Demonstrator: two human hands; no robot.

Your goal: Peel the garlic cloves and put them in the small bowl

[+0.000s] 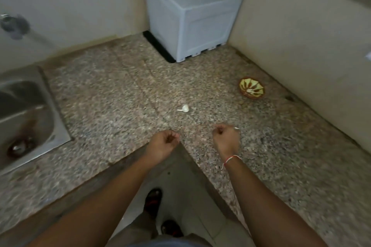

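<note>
Left hand (165,142) and right hand (225,136) hover curled, apparently empty, over the counter (112,94). Garlic piece (184,108) lies unpeeled ahead; small bowl (252,88) sits well apart, contents unclear. Peeling apparently unstarted

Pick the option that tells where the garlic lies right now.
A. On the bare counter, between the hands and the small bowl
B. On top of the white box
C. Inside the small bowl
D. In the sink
A: the garlic lies on the speckled counter, apart from the small bowl off to its right, ahead of both hands.
</note>
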